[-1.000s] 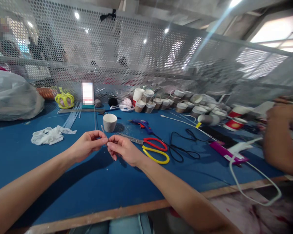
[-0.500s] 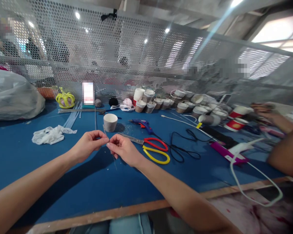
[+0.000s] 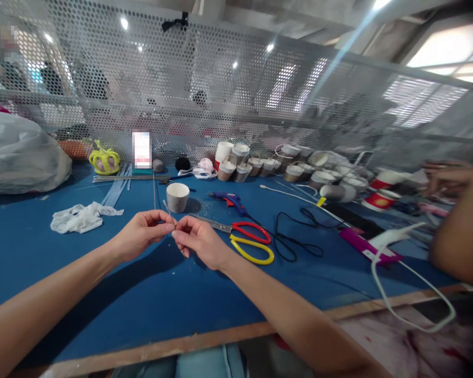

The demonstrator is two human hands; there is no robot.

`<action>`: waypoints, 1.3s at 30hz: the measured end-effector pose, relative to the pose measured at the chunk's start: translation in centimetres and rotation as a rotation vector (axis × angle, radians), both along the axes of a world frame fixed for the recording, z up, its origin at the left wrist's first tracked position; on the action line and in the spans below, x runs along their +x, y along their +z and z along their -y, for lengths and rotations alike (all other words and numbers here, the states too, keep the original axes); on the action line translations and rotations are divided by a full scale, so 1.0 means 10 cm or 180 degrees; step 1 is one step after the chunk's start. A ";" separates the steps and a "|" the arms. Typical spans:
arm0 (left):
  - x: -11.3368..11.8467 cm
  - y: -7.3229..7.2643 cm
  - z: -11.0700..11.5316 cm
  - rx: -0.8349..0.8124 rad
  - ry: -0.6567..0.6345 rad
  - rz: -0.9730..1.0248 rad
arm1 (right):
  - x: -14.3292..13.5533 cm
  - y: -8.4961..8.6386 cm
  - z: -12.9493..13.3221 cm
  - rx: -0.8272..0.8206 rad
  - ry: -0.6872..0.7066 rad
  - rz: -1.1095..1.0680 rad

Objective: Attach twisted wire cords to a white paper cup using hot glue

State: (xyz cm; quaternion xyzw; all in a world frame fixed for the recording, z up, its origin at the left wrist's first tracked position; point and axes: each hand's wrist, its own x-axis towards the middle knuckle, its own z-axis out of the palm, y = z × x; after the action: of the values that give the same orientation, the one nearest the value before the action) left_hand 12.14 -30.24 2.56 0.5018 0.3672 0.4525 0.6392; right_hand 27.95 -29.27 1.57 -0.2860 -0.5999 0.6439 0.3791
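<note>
My left hand (image 3: pixel 154 227) and my right hand (image 3: pixel 195 239) meet above the middle of the blue table, fingertips almost touching. Both pinch a thin greyish cord-like strand (image 3: pixel 166 207), whose upper end sticks up past my left fingers; whether it is wire or twine I cannot tell. Just behind them stands a small paper cup wrapped in grey cord (image 3: pixel 177 198), upright and apart from my hands. Scissors with one red and one yellow handle (image 3: pixel 252 242) lie to the right, their blades partly behind my right hand.
A blue glue gun (image 3: pixel 230 200) with a black cable lies beyond the scissors. Several wrapped cups (image 3: pixel 270 167) line the back by the perforated metal screen (image 3: pixel 220 94). White lace (image 3: pixel 79 218) and clear glue sticks (image 3: pixel 117 189) are left. A co-worker's arm (image 3: pixel 463 231) is at right.
My hands stay almost in place, still pinching the strand; its upper end shows more clearly above my left fingers. The co-worker's hand at right has shifted slightly.
</note>
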 end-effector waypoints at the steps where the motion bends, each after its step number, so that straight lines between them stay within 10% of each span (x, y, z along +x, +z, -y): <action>1: 0.01 0.00 0.00 -0.0012 0.0005 -0.0005 | 0.00 -0.01 0.00 0.0074 -0.0061 0.0051; 12: 0.00 -0.02 -0.01 -0.0023 -0.0036 0.0068 | 0.02 0.01 -0.01 -0.0104 0.0322 0.0098; 39: 0.05 -0.03 -0.01 -0.0163 0.0288 0.0016 | -0.04 -0.06 0.01 0.0333 -0.0403 0.0438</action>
State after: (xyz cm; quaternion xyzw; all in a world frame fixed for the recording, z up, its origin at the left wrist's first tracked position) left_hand 12.68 -30.14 2.25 0.4671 0.3994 0.4727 0.6316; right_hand 27.50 -29.36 1.01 -0.3468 -0.6380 0.5654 0.3913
